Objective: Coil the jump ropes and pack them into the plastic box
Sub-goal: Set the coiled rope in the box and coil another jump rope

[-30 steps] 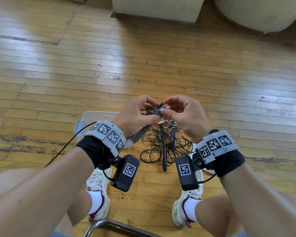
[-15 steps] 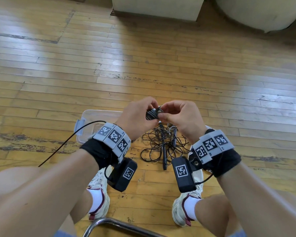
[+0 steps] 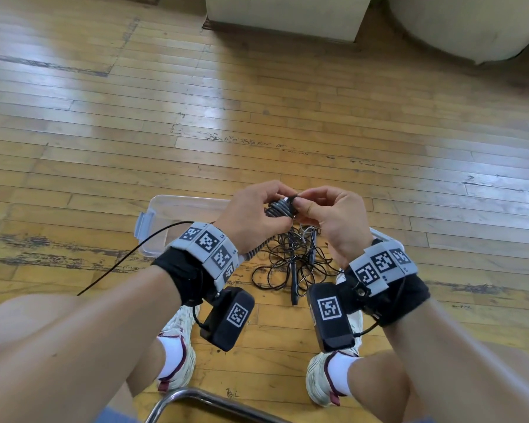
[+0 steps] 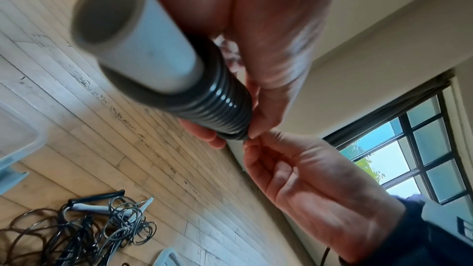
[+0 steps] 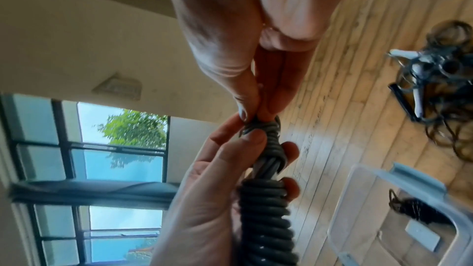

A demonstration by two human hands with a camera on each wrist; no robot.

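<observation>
Worn wooden floor under both hands' fingers clamped on the coiled rope.

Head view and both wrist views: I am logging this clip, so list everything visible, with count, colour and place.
wound jump rope: one, grey cord coiled round white handles, held between both hands
tangled jump ropes: pile, number unclear, black and grey, on the floor between the feet
plastic box: one, clear, on the floor under the left hand, a dark coiled rope inside
wooden floor: yellow-brown, worn
window: dark frame, in the wall
left hand: grips the wound jump rope
right hand: pinches the cord end at its top
</observation>
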